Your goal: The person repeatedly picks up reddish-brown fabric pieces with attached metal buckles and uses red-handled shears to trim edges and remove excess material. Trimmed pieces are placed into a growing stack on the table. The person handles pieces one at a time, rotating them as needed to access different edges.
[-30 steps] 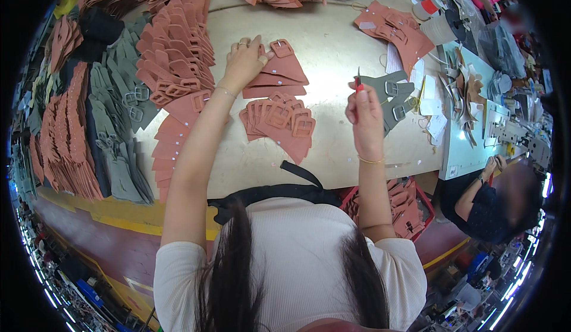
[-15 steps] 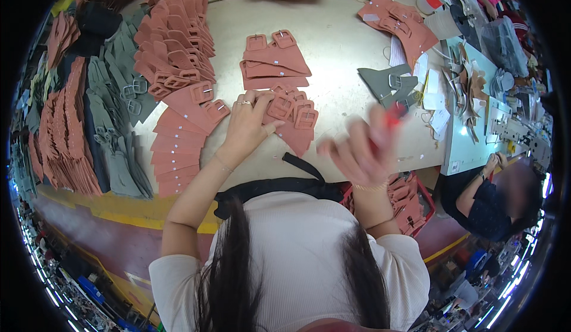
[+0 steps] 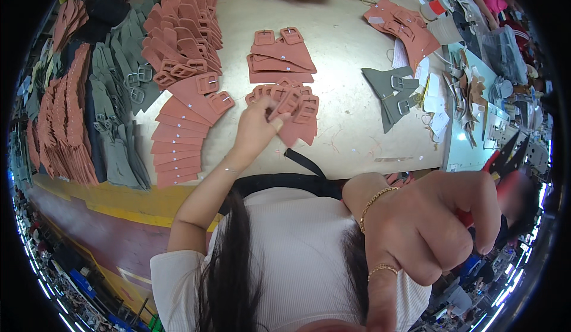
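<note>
My left hand (image 3: 257, 124) pinches a salmon-coloured buckled strap piece (image 3: 288, 104) at its buckle end, just above the table. Beneath and beside it lies a small group of similar pieces with covered square buckles (image 3: 306, 109). My right hand (image 3: 425, 225) is raised close to the camera at the lower right, its fingers curled round red-handled snips (image 3: 508, 158). The snips' dark blades stand apart, and part of the handle is hidden by the fingers. Beyond my left hand rest a few more salmon pieces (image 3: 281, 58). A fanned row of them (image 3: 178, 136) spreads to its left.
Salmon strap stacks (image 3: 184, 29) and grey-green straps (image 3: 113, 94) fill the table's left side. Grey-green buckled pieces (image 3: 389, 91) and a salmon bundle (image 3: 404, 29) lie to the right. A black strap (image 3: 304, 162) sits at the near edge. Another person's arm shows at the upper right.
My right hand has swung from above the table to the lower right, up close to the camera, carrying the snips. The buckled piece in my left hand is now tilted and lifted slightly.
</note>
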The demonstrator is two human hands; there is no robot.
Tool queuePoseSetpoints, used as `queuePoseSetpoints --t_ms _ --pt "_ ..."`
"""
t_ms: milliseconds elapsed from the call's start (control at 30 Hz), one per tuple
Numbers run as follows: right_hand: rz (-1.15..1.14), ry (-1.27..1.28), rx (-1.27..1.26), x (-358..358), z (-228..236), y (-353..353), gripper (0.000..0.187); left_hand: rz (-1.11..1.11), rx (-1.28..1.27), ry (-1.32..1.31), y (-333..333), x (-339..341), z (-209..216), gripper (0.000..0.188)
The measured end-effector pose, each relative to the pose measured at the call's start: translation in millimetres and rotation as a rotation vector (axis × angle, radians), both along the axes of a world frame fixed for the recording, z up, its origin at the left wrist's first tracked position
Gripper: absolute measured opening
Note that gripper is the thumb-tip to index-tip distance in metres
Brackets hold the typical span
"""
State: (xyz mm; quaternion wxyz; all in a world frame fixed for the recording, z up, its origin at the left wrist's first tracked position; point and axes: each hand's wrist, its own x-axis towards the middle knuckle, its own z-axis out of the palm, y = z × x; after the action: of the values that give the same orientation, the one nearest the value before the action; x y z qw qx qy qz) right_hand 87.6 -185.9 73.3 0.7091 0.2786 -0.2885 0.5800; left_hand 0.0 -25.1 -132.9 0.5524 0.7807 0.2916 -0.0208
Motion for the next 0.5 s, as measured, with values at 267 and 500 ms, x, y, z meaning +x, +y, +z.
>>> queuePoseSetpoints --t_ms 267,500 --pt "-0.028 0.024 -0.072 -3.2 0.3 3.0 0.027 0.284 -0.668 -0.350 16.0 -13.7 35.4 0.032" --pt "-0.030 0.044 -0.087 -4.4 -1.3 9.1 0.030 0.283 -0.834 -0.353 14.0 -19.3 66.9 0.038"
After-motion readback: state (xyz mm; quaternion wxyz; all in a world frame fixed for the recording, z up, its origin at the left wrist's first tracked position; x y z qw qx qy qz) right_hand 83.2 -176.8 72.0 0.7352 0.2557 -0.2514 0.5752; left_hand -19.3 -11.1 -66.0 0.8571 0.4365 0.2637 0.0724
